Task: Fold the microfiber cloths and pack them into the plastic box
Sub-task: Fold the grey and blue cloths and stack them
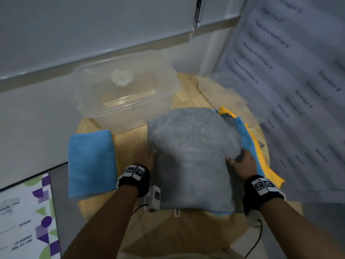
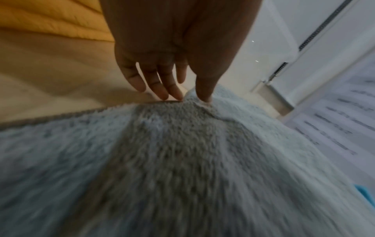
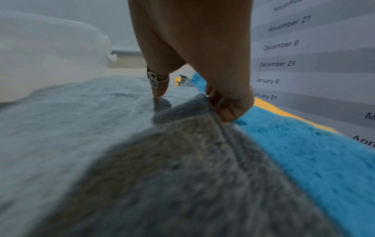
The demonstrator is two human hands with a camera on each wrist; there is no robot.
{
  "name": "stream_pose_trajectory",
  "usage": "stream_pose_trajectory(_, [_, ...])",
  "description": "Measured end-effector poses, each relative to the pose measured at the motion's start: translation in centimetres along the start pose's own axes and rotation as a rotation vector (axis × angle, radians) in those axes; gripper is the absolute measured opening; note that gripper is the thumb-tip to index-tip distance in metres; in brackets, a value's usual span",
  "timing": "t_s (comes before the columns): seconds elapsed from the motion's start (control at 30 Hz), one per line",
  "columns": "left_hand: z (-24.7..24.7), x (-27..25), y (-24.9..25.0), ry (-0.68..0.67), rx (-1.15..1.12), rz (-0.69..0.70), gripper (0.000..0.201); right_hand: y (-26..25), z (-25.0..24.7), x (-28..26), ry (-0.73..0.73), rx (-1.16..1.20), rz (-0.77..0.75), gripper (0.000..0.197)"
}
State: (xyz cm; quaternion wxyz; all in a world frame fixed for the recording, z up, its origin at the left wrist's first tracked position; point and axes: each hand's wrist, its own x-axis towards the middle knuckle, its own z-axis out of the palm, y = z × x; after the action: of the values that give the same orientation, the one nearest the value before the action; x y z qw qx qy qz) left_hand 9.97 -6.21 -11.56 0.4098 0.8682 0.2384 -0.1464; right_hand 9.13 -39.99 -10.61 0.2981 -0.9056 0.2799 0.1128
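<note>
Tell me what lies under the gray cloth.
Under the gray cloth a blue cloth and a yellow cloth stick out along its right edge. How far they reach underneath is covered.

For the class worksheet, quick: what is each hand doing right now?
Left hand: pinching the grey cloth edge.
Right hand: gripping the grey cloth's other edge.

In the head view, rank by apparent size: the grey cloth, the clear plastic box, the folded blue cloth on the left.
1. grey cloth, though it lies nearer the camera.
2. plastic box, close behind in size, so this order is unsure.
3. folded blue cloth, clearly smallest.
</note>
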Motion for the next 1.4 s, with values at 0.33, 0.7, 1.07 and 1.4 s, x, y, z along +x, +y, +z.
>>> stream_pose_trajectory(0.33, [-0.2,1.7,1.4,-0.174,0.349,-0.034,0.044,-0.2,-1.6,3.0,0.084,0.251,-0.051,0.024])
stream_pose_trajectory(0.7, [-1.7,-1.2,2.5,0.182,0.135,0.095,0.045,1.0,-2.9,2.1,-0.069,0.367,-0.257,0.022])
stream_pose_trajectory(1.07, [-4.8,-1.7,2.9,0.148,-0.152,0.274,0.021,0.7,-4.9,2.1,-0.105,0.351,-0.356,0.035])
stream_pose_trajectory(1.4, [-8.5,-3.8,6.3,0.404,-0.175,0.435,0.017,-3.1,-8.6,2.9,0.159,0.545,-0.466,0.026])
